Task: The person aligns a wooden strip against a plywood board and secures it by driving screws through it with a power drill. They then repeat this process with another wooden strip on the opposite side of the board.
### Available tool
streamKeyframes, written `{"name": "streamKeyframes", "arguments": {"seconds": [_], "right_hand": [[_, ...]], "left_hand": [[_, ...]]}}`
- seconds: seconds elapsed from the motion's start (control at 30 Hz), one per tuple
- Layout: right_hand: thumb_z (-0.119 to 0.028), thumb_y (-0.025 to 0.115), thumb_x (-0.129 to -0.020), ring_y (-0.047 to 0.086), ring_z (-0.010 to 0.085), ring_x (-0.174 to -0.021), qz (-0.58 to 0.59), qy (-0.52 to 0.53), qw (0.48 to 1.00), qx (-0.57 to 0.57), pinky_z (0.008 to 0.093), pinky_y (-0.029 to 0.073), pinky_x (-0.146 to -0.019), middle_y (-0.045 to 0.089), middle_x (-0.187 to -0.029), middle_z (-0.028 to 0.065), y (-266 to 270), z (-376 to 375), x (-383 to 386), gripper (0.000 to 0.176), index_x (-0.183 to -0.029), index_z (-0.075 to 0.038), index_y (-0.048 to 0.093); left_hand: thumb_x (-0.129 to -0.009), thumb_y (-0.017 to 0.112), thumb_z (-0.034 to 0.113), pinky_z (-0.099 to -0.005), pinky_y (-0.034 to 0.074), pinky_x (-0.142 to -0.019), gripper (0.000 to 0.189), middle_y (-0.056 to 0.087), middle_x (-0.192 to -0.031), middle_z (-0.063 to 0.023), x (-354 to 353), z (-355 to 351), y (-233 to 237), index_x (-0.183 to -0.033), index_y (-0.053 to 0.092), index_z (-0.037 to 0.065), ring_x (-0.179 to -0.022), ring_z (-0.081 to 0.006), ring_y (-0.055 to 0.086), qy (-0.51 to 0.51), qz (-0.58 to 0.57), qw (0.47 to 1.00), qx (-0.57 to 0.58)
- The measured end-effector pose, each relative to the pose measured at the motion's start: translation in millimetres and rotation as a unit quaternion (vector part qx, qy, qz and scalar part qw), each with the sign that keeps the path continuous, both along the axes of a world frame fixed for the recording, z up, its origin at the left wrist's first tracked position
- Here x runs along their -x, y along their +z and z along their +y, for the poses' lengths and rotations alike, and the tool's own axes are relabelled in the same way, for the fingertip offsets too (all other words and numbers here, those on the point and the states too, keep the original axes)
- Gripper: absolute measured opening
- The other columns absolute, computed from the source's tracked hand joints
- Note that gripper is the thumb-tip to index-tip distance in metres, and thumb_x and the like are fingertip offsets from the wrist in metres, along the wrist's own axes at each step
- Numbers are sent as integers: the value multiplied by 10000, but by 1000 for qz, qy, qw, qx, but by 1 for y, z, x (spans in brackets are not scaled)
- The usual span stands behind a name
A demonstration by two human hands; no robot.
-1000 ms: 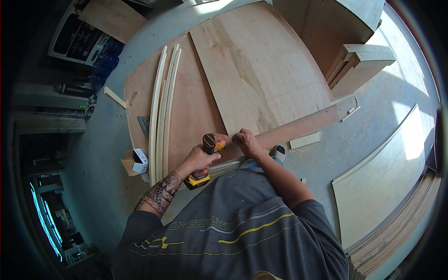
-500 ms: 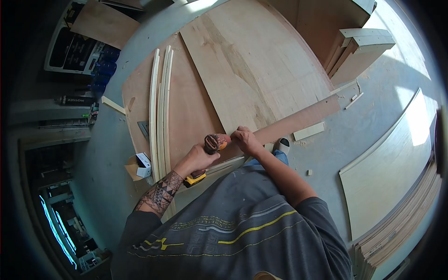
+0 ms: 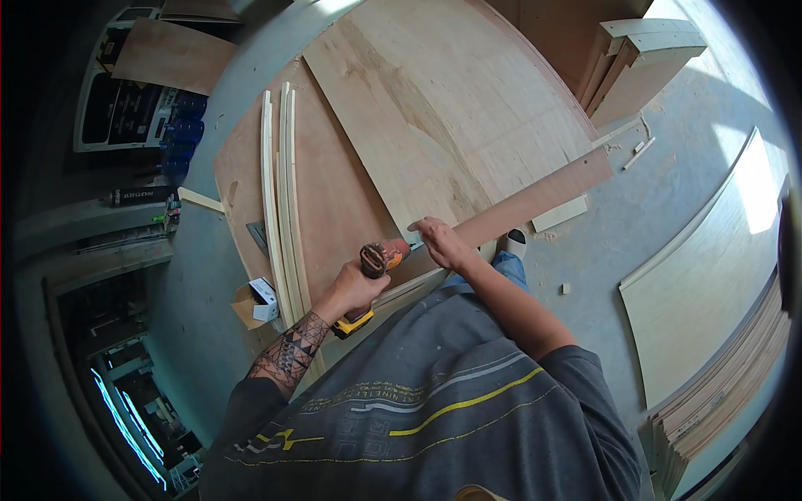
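Observation:
My left hand (image 3: pixel 357 288) is wrapped around the handle of a red and black cordless drill (image 3: pixel 383 256) with a yellow battery (image 3: pixel 352 323) at its base. The drill's nose points right, toward my right hand (image 3: pixel 446 244). That hand is beside the drill's tip, fingers partly stretched and apart, at the near end of a long reddish-brown board (image 3: pixel 543 194). The exact contact point at the tip is hidden by the fingers. Beneath lies a large pale plywood sheet (image 3: pixel 418 108) over a browner panel (image 3: pixel 326 175).
Several narrow wood strips (image 3: pixel 288 184) lie to the left, near a small open box (image 3: pixel 257 302). A pale curved panel (image 3: pixel 702 284) and stacked sheets (image 3: pixel 718 392) stand at the right. Offcuts (image 3: pixel 560 214) lie on the floor. Boxed wooden pieces (image 3: pixel 639 75) stand at the back right.
My right hand has loosened from its closed grip near the drill's tip, its fingers now reaching out more. The drill stays in my left hand, and the view has shifted slightly.

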State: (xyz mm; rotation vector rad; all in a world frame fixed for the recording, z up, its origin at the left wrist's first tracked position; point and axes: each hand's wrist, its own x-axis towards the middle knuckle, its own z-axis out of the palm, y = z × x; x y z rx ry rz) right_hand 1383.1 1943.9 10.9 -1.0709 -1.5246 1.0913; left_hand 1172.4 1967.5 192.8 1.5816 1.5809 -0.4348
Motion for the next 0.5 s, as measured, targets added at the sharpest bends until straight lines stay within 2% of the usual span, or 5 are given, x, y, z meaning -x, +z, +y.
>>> {"name": "streamKeyframes", "arguments": {"seconds": [0.5], "right_hand": [[25,499,-919,615,444,-916,-17,-11,1000,16,508,487,-859,644,-908,235,-5,1,9,276,-1149,38,652]], "left_hand": [[-888,744,318,-433,599,-920,429,762,-1047,-277,-6,0,-11,-1164,730,-11,-1060,-388,754,-4,-11,1000,-14]]}}
